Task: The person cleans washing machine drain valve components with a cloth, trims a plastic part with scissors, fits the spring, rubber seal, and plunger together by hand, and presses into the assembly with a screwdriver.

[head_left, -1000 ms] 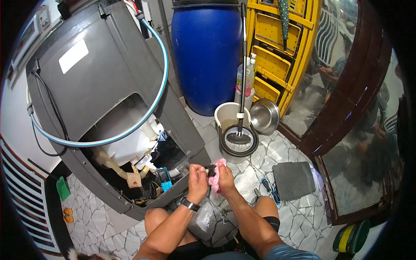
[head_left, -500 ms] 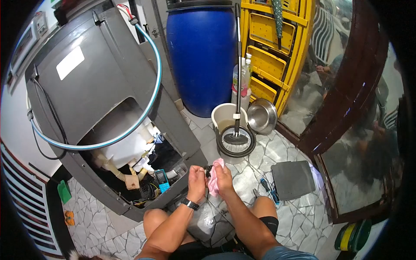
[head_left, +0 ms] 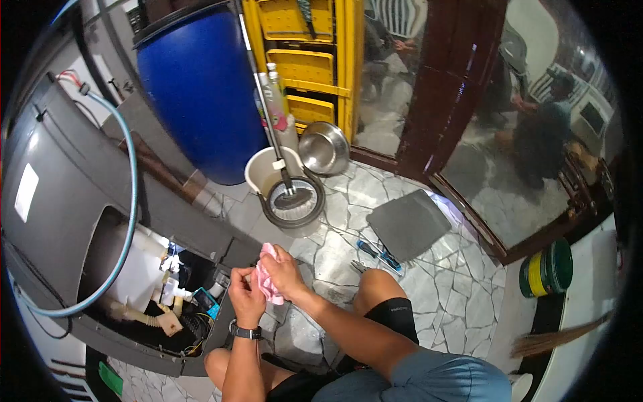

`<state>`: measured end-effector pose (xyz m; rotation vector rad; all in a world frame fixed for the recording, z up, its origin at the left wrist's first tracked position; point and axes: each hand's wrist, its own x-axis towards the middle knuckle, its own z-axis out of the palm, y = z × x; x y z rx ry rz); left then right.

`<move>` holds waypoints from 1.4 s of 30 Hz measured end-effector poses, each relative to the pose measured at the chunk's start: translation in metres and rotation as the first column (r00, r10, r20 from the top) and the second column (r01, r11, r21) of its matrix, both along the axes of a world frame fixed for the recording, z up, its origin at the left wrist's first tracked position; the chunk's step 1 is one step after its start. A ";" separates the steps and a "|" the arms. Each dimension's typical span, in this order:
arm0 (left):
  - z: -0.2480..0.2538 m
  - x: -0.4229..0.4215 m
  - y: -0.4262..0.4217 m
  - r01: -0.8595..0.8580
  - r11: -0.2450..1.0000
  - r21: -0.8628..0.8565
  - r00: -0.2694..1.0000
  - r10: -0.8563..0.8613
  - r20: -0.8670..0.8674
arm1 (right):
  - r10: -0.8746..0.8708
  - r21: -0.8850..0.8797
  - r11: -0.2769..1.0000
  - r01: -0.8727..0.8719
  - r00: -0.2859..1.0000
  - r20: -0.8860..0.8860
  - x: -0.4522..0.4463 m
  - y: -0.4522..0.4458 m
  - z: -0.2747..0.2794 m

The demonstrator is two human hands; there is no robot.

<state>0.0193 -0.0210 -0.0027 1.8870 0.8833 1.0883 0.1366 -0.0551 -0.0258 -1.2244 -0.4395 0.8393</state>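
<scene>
My right hand is closed around a crumpled pink cloth. Beside it, my left hand has its fingers pinched together against the cloth's edge; whatever sits between them is hidden. Both hands meet in front of a large grey machine housing. Through the housing's cut-out I see white plastic fittings, a ribbed hose and a small teal-edged device with a screen.
A bucket holding a mop stands ahead, near a blue barrel and a steel bowl. Screwdrivers and pliers lie on the tiles by a grey panel. A green tub is at right.
My view has turned right, so the scene slides left. The small dark piece seen between my hands earlier is now hidden. My hands have come closer together around the cloth.
</scene>
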 end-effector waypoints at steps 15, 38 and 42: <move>-0.005 0.004 0.008 0.400 0.625 -0.670 0.897 -0.120 0.424 | 0.372 0.148 0.926 -0.347 0.776 -0.509 0.035 -0.029 -0.005; -0.014 0.013 -0.002 0.066 0.990 -0.121 0.974 -0.091 -0.209 | 0.134 -0.070 0.988 -0.136 0.991 -0.030 0.035 -0.011 -0.063; -0.020 0.014 0.001 0.080 0.971 -0.227 0.987 -0.109 -0.116 | 0.279 -0.040 0.939 -0.342 0.825 -0.492 0.050 -0.018 -0.062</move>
